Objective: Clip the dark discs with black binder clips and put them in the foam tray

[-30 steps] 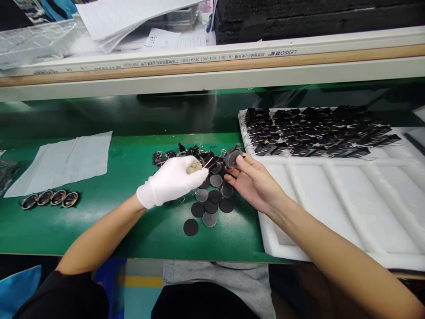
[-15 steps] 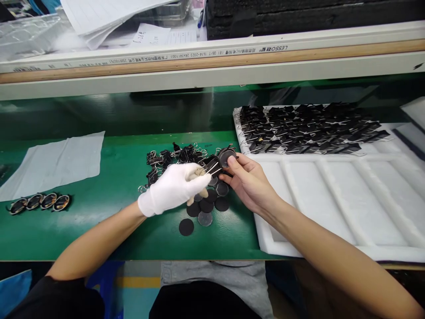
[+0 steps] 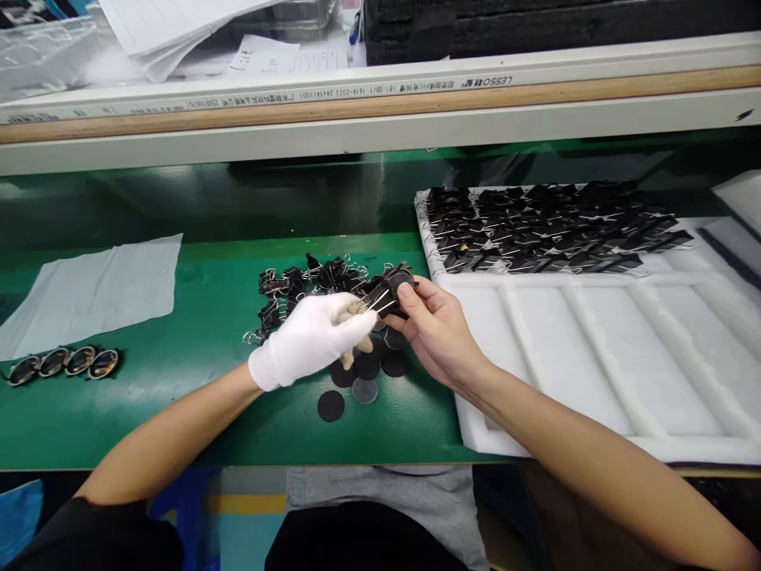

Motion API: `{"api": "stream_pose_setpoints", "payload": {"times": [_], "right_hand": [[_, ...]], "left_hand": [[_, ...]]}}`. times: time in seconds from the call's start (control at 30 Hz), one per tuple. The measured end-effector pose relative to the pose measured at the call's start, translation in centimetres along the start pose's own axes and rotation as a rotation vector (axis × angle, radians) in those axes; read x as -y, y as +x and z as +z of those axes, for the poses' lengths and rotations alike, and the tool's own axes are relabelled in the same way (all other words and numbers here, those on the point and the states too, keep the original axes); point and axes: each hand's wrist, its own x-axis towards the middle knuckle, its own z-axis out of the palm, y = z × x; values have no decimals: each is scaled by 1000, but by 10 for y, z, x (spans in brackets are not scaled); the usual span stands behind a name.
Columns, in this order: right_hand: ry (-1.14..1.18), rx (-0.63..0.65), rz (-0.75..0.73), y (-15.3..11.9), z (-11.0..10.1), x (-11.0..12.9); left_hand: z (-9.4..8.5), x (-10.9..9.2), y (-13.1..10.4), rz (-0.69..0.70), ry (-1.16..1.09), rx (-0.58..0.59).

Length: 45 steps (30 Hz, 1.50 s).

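Note:
My left hand (image 3: 315,333), in a white glove, pinches the silver wire handles of a black binder clip (image 3: 379,296). My bare right hand (image 3: 437,321) grips a dark round part (image 3: 401,281), with the thumb lying on its face. The clip's jaw end meets the left edge of the round part; whether it is clamped on it, I cannot tell. Behind the glove lies a pile of black binder clips (image 3: 333,275). Below both hands, several black and clear discs (image 3: 365,389) are spread on the green table (image 3: 267,432), some covered by the glove.
On the right, a white foam tray (image 3: 559,317) carries rows of clipped black parts (image 3: 535,226). At the left are several round parts with shiny rims (image 3: 79,361) and a white sheet (image 3: 101,285). A shelf edge (image 3: 357,135) runs across the back.
My right hand has brought the round part slightly left, closer against the binder clip, and its thumb covers the face differently. My left hand keeps its hold. The view has shifted a little.

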Motion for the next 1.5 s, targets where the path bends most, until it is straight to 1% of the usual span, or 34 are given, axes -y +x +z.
{"api": "stream_pose_setpoints", "payload": {"times": [0.03, 0.1, 0.13, 0.17, 0.23, 0.27, 0.3, 0.37, 0.43, 0.5, 0.57, 0.63, 0.7, 0.73, 0.8, 0.87, 0.93, 0.97, 1.07, 1.13, 1.17, 1.23, 1.3, 1.33, 1.4, 1.5], "right_hand": [[17, 2, -2, 1, 0, 1], [81, -8, -12, 3, -2, 5], [121, -23, -18, 5, -4, 7], [157, -42, -23, 7, -6, 10], [189, -79, -17, 11, -10, 14], [187, -88, -12, 12, -12, 15], [181, -88, -6, 13, -13, 16], [170, -73, 7, 12, -13, 15], [168, -55, 11, 10, -12, 13], [171, -52, 7, 9, -11, 12], [186, -44, 30, 9, -12, 14], [210, -15, 101, 10, -14, 17], [217, 41, 186, 10, -15, 18], [203, 72, 221, 10, -15, 18], [138, 137, 268, 7, -14, 16], [60, 214, 286, 2, -12, 13], [25, 291, 280, -3, -10, 11], [18, 319, 274, -4, -10, 10], [-55, 339, 230, -5, -10, 12], [-159, 322, 152, -3, -12, 14], [-209, 317, 107, -2, -13, 15], [-283, 327, 38, 0, -14, 15], [-319, 363, 0, 0, -15, 15], [-330, 380, -10, 0, -16, 15], [-350, 400, -20, 0, -16, 14], [-375, 397, -22, 0, -16, 14]], "left_hand": [[-4, -1, 0, 14, 29, 20], [-19, -3, -1, 71, 108, 39], [-29, -4, -2, 99, 163, 12], [-40, -5, -3, 120, 238, -41], [-60, -4, -6, 120, 462, -154], [-66, -4, -8, 106, 597, -163], [-69, -2, -9, 93, 728, -135], [-64, 2, -9, 79, 945, -37], [-47, 8, -8, 78, 1111, 10], [-30, 13, -5, 62, 1246, 7], [-20, 17, -4, 54, 1307, -20], [-22, 19, -3, 90, 1300, -87], [-33, 18, -4, 177, 1239, -204], [-38, 16, -5, 222, 1174, -261], [-47, 10, -7, 292, 966, -343], [-49, 4, -7, 322, 713, -384], [-45, 0, -7, 332, 531, -389], [-42, 0, -7, 340, 483, -372], [-36, 3, -7, 400, 447, -247], [-34, 5, -7, 429, 468, -181], [-33, 6, -7, 414, 490, -183], [-31, 6, -7, 326, 535, -239], [-27, 3, -8, 223, 551, -295], [-25, 2, -8, 192, 548, -301], [-21, 0, -9, 187, 555, -282], [-16, 0, -11, 232, 626, -287]]}}
